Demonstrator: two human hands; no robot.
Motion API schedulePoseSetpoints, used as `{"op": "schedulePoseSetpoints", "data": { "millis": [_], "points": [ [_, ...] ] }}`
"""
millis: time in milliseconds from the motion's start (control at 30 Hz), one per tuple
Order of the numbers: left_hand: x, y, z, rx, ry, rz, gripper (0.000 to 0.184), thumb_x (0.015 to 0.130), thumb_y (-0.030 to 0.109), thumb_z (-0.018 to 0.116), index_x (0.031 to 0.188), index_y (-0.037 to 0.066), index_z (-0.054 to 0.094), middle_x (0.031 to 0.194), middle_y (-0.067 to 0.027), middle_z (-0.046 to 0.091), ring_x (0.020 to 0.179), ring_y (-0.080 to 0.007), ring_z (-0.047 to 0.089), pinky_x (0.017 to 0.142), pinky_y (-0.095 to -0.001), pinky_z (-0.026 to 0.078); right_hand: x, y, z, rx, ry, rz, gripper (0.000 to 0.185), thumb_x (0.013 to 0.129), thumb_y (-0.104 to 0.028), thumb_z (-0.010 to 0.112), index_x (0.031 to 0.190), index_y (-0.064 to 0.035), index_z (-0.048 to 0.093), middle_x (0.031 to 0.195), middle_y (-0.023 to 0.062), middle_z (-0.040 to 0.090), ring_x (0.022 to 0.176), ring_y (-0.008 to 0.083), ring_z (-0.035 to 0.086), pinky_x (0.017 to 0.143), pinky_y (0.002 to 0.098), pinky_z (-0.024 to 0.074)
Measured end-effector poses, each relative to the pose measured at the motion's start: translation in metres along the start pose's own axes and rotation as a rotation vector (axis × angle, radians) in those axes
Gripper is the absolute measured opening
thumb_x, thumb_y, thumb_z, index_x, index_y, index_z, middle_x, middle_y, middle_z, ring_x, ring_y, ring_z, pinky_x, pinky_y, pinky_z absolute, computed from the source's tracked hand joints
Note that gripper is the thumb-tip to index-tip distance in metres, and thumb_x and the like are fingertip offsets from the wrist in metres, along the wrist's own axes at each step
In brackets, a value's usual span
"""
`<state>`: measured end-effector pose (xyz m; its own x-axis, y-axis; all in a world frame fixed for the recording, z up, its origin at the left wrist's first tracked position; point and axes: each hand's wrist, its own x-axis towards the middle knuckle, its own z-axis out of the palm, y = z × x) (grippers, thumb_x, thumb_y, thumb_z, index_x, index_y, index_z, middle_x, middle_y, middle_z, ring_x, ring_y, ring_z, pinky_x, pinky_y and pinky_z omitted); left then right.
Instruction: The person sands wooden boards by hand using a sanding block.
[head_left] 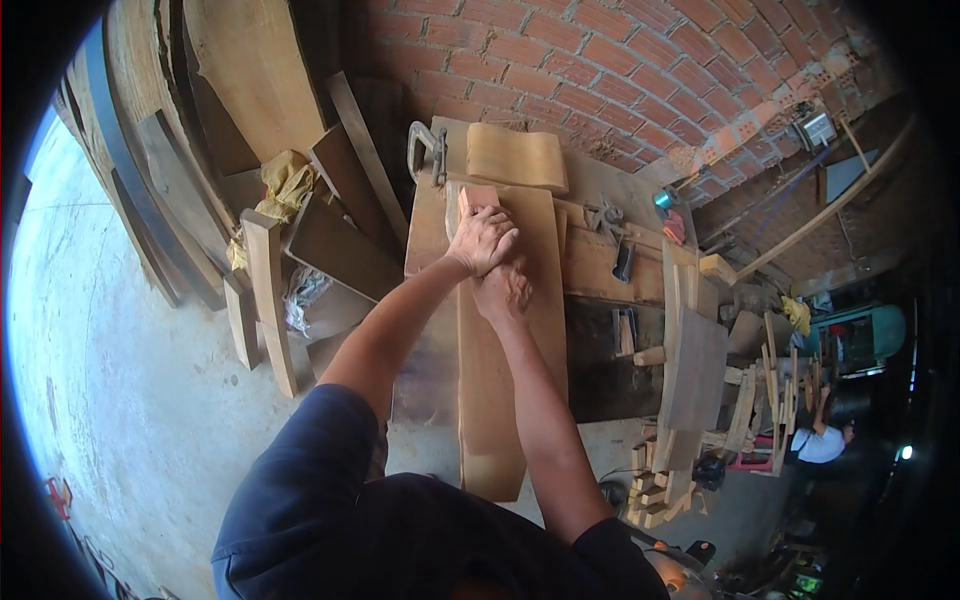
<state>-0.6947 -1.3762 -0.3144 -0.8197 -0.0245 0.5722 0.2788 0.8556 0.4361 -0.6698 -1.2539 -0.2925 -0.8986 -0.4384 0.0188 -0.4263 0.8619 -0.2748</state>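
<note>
A long wooden board (535, 400) lies lengthwise on the workbench. Near its far end, a small reddish wooden block (478, 196) rests on the board's surface. My left hand (484, 240) is closed over the near part of this block, fingers bent across it. Just behind and partly beneath it, my right hand (503, 290) is closed too, pressed close to the left one; what lies under its fingers is hidden. Beyond the board's far end is a curved wooden piece (515, 157), with a metal clamp (428, 152) at the bench's far left corner.
Planks (265, 80) lean at the left beside a yellow cloth (287, 185). Metal tools (623, 260) lie on the bench's right part. Farther right are stacked boards (697, 375) and wood offcuts (655, 495). A person in a white top (820, 443) is at the far right.
</note>
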Motion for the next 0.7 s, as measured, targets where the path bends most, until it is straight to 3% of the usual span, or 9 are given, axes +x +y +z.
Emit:
{"op": "schedulePoseSetpoints", "data": {
  "millis": [167,233,300,367,433,500,533,667,700],
  "points": [
    [-0.106,0.11,-0.008,-0.036,-0.037,0.084,0.027,0.092,0.03,0.049,0.094,0.008,0.065,0.101,-0.0103,0.061,0.112,-0.0281,0.052,0.095,-0.0452,0.035,-0.152,0.035,-0.002,0.001,-0.031,-0.003,0.058,0.085,-0.04,0.068,0.123,0.0012,0.05,0.108,0.0265,0.053,0.086,0.0421,0.065,0.072,0.0509,0.0536],
    [-0.149,0.163,-0.021,-0.035,-0.102,0.098,0.027,0.092,0.032,0.049,0.091,0.008,0.063,0.094,-0.0099,0.06,0.104,-0.0281,0.054,0.094,-0.0449,0.036,-0.224,0.049,-0.004,0.07,-0.075,0.008,0.056,0.088,-0.037,0.064,0.124,0.003,0.051,0.113,0.0297,0.051,0.093,0.0459,0.061,0.078,0.0535,0.0506],
    [-0.187,0.201,-0.034,-0.088,-0.293,0.248,0.029,0.093,0.034,0.049,0.085,0.009,0.062,0.088,-0.0094,0.058,0.094,-0.0275,0.055,0.092,-0.0433,0.039,-0.295,0.066,0.002,-0.024,-0.026,-0.057,0.054,0.088,-0.036,0.064,0.123,0.0038,0.052,0.112,0.0295,0.051,0.097,0.0457,0.059,0.079,0.0529,0.0501],
    [-0.211,0.224,-0.043,-0.131,-0.308,0.263,0.03,0.093,0.035,0.049,0.083,0.009,0.061,0.086,-0.0093,0.057,0.091,-0.0271,0.055,0.091,-0.0427,0.04,-0.335,0.064,-0.007,0.004,0.001,-0.096,0.056,0.088,-0.037,0.063,0.123,0.0052,0.051,0.113,0.0301,0.051,0.098,0.0453,0.059,0.08,0.0526,0.0501],
    [-0.213,0.224,-0.045,-0.169,-0.329,0.292,0.031,0.093,0.035,0.049,0.081,0.009,0.06,0.084,-0.0092,0.057,0.087,-0.0267,0.055,0.09,-0.0421,0.04,-0.341,0.059,-0.006,0.04,0.038,-0.128,0.058,0.088,-0.039,0.062,0.123,0.0066,0.051,0.114,0.0306,0.051,0.099,0.0449,0.059,0.081,0.0524,0.0502],
    [-0.207,0.212,-0.04,-0.213,-0.36,0.293,0.033,0.093,0.036,0.048,0.081,0.009,0.061,0.083,-0.0095,0.057,0.087,-0.0264,0.056,0.09,-0.0426,0.041,-0.328,0.051,-0.004,-0.053,-0.085,-0.015,0.064,0.089,-0.041,0.059,0.126,0.01,0.048,0.117,0.0322,0.05,0.098,0.044,0.061,0.082,0.0519,0.0508],
    [-0.2,0.202,-0.037,-0.211,-0.352,0.299,0.033,0.093,0.036,0.047,0.082,0.008,0.061,0.082,-0.0098,0.057,0.088,-0.0271,0.056,0.091,-0.0431,0.042,-0.315,0.047,-0.003,-0.057,-0.196,0.062,0.075,0.09,-0.044,0.057,0.134,0.0129,0.038,0.12,0.0332,0.049,0.096,0.0439,0.063,0.081,0.0525,0.051],
    [-0.145,0.143,-0.03,-0.181,-0.239,0.286,0.033,0.092,0.036,0.048,0.081,0.008,0.061,0.082,-0.011,0.058,0.088,-0.0294,0.056,0.092,-0.0439,0.043,-0.231,0.024,-0.009,-0.079,-0.162,0.089,0.086,0.09,-0.046,0.057,0.143,0.0118,0.022,0.116,0.0329,0.05,0.083,0.0437,0.066,0.073,0.0512,0.0534],
    [-0.126,0.123,-0.029,-0.141,-0.209,0.287,0.027,0.089,0.032,0.054,0.079,0.008,0.064,0.082,-0.0093,0.062,0.087,-0.0281,0.058,0.086,-0.0432,0.046,-0.204,0.021,-0.007,-0.11,-0.079,0.03,0.076,0.088,-0.043,0.06,0.138,0.0075,0.032,0.11,0.0287,0.051,0.078,0.0398,0.066,0.065,0.0483,0.0543]
  ]
}}
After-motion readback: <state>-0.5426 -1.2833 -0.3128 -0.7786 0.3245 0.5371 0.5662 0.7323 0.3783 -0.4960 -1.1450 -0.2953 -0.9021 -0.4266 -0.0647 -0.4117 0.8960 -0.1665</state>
